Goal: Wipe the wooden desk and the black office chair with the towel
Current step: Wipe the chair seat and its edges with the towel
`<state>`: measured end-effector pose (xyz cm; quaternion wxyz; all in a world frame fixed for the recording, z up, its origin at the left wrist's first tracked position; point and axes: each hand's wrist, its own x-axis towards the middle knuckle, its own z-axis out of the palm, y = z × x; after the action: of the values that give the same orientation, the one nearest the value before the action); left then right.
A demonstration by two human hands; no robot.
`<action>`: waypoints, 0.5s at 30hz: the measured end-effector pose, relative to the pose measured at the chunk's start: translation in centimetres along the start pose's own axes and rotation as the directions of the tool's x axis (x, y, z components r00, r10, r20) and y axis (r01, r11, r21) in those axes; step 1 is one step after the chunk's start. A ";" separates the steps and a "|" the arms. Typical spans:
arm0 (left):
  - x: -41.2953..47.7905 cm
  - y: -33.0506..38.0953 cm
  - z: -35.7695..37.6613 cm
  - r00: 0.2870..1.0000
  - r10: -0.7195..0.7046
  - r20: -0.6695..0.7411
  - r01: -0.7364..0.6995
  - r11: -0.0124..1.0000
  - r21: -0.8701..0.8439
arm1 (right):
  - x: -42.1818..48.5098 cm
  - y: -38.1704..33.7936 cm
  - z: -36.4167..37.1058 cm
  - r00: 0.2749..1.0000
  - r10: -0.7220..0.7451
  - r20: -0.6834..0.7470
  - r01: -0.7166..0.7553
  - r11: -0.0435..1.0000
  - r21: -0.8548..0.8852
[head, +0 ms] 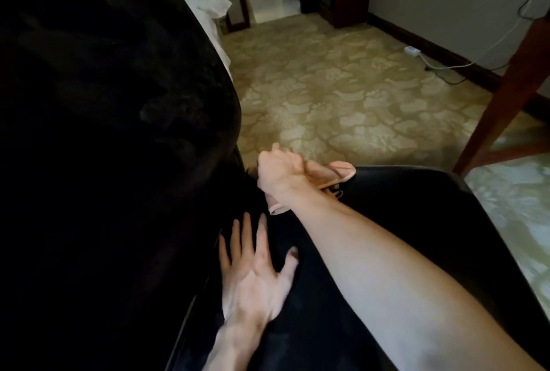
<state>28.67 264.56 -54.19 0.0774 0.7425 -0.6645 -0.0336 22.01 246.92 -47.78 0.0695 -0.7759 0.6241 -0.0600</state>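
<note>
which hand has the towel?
The right hand, fingers curled round the pink towel; the left hand lies flat, fingers spread, on the black chair seat.

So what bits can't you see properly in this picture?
Head view, all of it:
Pale pink cloth towel: mostly hidden inside the gripping right hand.
Brown wooden desk: only a leg shows; the picture's right edge cuts off its top.
Black padded office chair: its back is too dark for detail, its base out of frame.
White bedding: partly behind the chair's back.

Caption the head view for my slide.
Right hand grips the pink towel on the black chair seat; left hand lies flat.
</note>
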 end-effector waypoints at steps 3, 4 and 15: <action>0.3 0.1 0.2 1.000 -0.015 0.015 0.014 0.999 0.036 | -0.5 3.3 0.2 0.997 0.063 -0.041 -0.062 0.998 0.027; 0.3 0.1 0.2 1.000 -0.018 0.014 0.018 0.999 0.031 | -0.8 4.6 0.1 0.994 0.094 -0.049 -0.093 0.995 0.027; 0.4 0.3 -0.5 0.997 -0.046 0.061 0.044 0.999 0.029 | -10.4 21.6 -3.3 0.908 0.400 -0.124 -0.397 0.916 0.052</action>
<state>28.45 264.17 -53.67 0.0459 0.7569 -0.6500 -0.0490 -1.58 252.37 -48.52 0.0485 -0.6256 0.7717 -0.1037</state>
